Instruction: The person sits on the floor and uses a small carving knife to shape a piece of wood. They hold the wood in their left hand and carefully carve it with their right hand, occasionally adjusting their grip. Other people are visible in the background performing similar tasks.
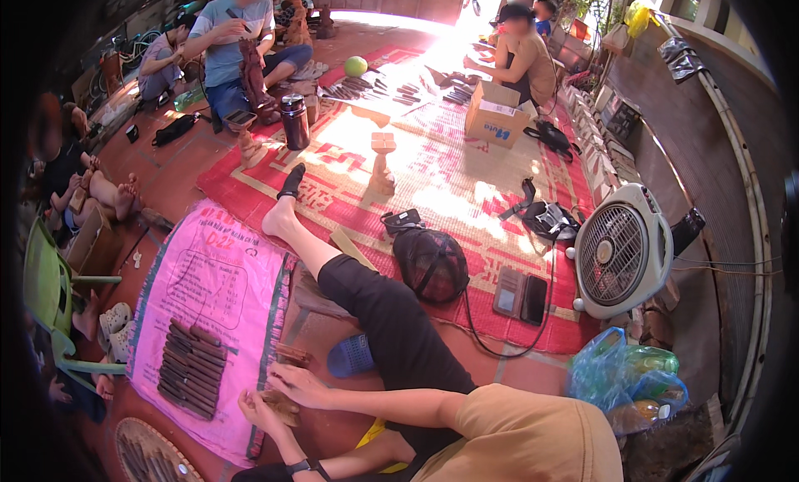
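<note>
Low in the picture, my two hands are close together over a small brown piece of wood (284,406). My left hand (260,412), below a dark wristband, has its fingers curled at the wood's left side. My right hand (301,388) is closed just above the wood. Something thin and dark shows at its fingers, too small to name. To the left, a row of dark wood-handled carving tools (192,369) lies on a pink printed sack (218,241). Another brown wooden piece (293,355) lies just beyond my right hand.
My leg stretches over a blue slipper (349,356) toward a red patterned mat (333,182). A fan (620,249), black cap (430,264), phone case (520,295) and plastic bags (628,378) are right. A basket of tools (154,453) is lower left. Other people sit around.
</note>
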